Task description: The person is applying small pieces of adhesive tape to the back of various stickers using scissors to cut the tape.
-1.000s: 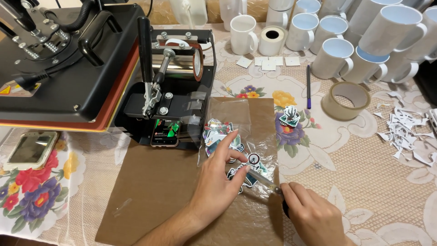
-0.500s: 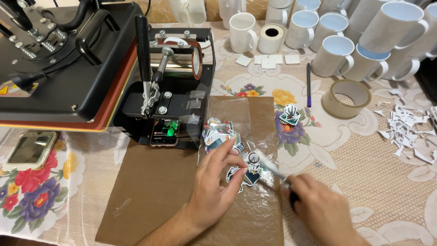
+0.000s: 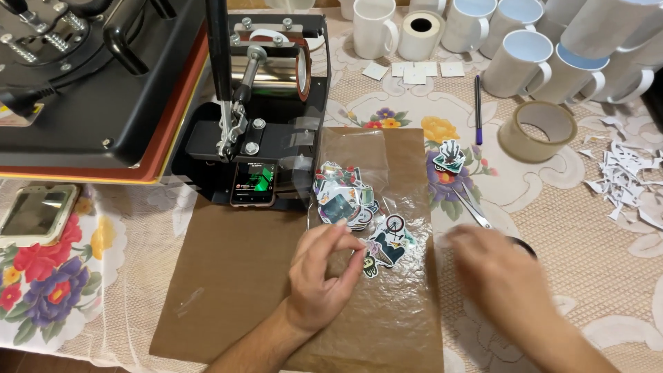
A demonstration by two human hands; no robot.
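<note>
Brown paper sheet (image 3: 235, 276) lies flat on a lace tablecloth (image 3: 587, 276) printed with flowers, and on its right half rests a clear, crinkled plastic sheet (image 3: 387, 304). On that plastic sits a small heap of colourful cut-out stickers (image 3: 342, 197), with one larger sticker (image 3: 390, 242) of dark and white shapes lying loose just near and right of the heap.

The left hand (image 3: 321, 280) rests on the brown paper, fingers curled loosely with thumb and fingertips close together; it appears to pinch nothing, though this is hard to tell. The loose sticker lies just to its right and slightly farther away, almost touching the fingertips, so this hand is the nearer one. The right hand (image 3: 501, 273) is blurred, palm down beside the plastic's right edge; whether it grips anything cannot be told. Metal scissors (image 3: 473, 207) lie just beyond it, blades slanting toward the far left.

Another sticker (image 3: 449, 155) sits alone past the scissors. Far left stands a black heat press (image 3: 97, 76) with a mug clamp (image 3: 273, 69) and a small lit screen (image 3: 253, 183). White mugs (image 3: 514, 62) line the far edge, with a roll of tan tape (image 3: 536, 131), a pen (image 3: 477, 107) and white paper scraps (image 3: 625, 173) at right.
</note>
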